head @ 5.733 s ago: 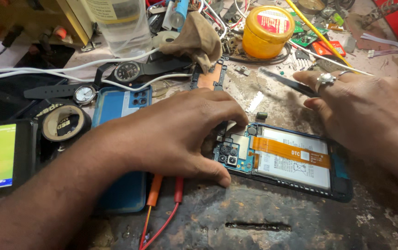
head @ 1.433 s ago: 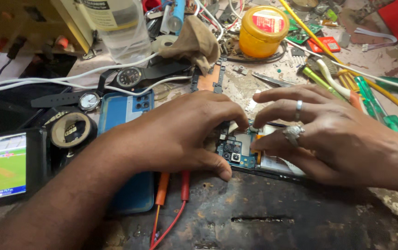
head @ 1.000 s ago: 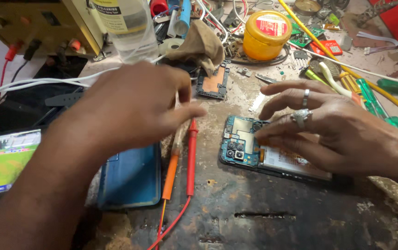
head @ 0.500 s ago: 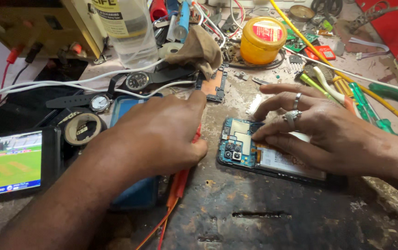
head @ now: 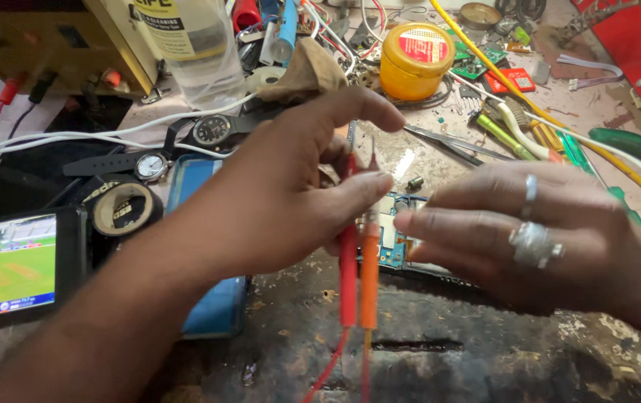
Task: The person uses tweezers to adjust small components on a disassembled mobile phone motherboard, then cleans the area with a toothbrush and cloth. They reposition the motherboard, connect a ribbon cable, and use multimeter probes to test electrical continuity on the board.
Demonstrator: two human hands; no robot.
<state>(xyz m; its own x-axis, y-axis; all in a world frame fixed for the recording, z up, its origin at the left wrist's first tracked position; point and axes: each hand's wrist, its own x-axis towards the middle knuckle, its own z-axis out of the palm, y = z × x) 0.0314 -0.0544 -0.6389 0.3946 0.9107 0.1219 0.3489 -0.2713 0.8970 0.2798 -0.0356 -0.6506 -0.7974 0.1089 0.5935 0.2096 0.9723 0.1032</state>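
Note:
My left hand [head: 275,194] holds up two test probes, one red [head: 348,261] and one orange [head: 369,276], tips pointing up, their leads trailing down toward the bench's near edge. My right hand [head: 529,239], with rings on two fingers, reaches in from the right with fingers apart; its fingertips are at the orange probe. Behind and under both hands lies an opened phone with its blue circuit board [head: 393,250] showing, mostly hidden.
A blue phone back cover [head: 212,313] lies under my left forearm. A phone with a lit green screen [head: 7,269] sits at the left, tape roll [head: 123,209] and watches [head: 212,130] beyond. Yellow tin [head: 416,60], clear bottle [head: 193,45], tweezers [head: 447,140], screwdrivers [head: 529,130] crowd the back.
My left hand left the opened phone, reached for the red and orange probes on the bench and lifted them upright. My right hand rose from the phone toward the probes.

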